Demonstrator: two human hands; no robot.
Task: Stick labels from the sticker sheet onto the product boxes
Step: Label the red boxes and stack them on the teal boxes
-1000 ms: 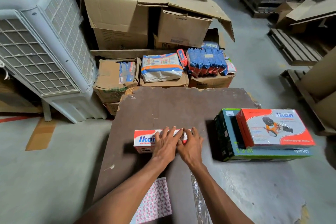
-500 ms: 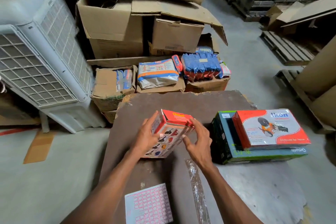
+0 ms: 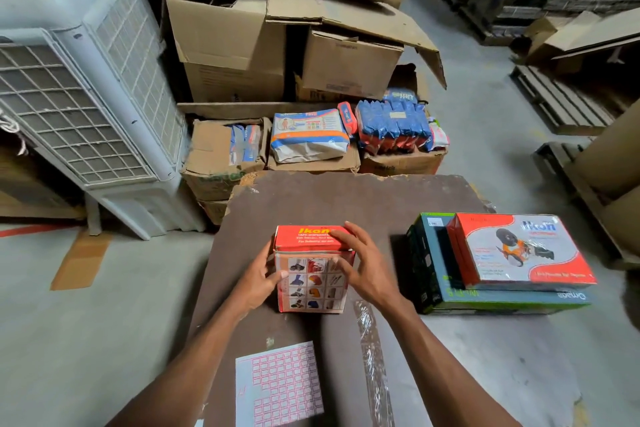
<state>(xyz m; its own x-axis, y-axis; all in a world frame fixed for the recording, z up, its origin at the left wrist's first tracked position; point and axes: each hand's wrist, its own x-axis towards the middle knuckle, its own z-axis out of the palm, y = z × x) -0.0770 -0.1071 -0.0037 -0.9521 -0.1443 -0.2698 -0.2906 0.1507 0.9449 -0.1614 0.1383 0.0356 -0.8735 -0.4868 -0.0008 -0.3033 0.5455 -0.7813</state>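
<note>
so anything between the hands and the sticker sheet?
Nothing visible. The sticker sheet lies uncovered on the board, near of the Ikon box held by the left hand and right hand.

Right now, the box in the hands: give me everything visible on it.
The red Ikon box stands upright on the brown table, printed cardboard by its look. Its red top carries yellow Ikon lettering; the white face toward the camera shows a grid of small product photos. The left hand grips its left side; the right hand holds the top and right edge.

Both hands [image 3: 311, 277] forward, fingers curled
</note>
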